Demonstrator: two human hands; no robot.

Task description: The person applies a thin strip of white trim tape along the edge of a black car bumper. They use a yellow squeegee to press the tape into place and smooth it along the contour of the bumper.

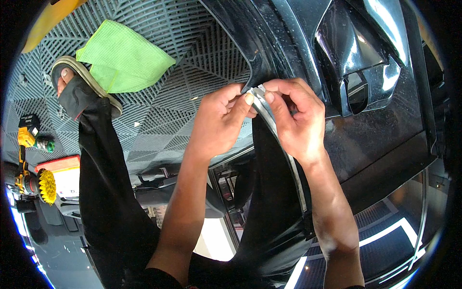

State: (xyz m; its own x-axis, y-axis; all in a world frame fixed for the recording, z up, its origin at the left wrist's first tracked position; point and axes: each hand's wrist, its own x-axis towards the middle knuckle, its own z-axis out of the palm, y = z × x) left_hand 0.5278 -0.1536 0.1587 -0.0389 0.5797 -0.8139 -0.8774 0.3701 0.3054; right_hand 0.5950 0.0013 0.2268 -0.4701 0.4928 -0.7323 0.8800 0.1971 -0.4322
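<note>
A narrow silvery-grey strip runs in a curve along the edge of a glossy black car body panel. Near the panel's lower corner, my left hand pinches the strip's upper end between thumb and fingers. Just to its right, my right hand is closed on the same end, thumb and fingertips together. Whatever lies between the fingertips is mostly covered. Below my hands the strip passes beside my right forearm, down past my dark trouser leg.
A green microfibre cloth lies on the grey grid floor beside my sandalled foot. Farther left are a yellow-and-black power tool and a yellow round brush. The car's glossy black side fills the right.
</note>
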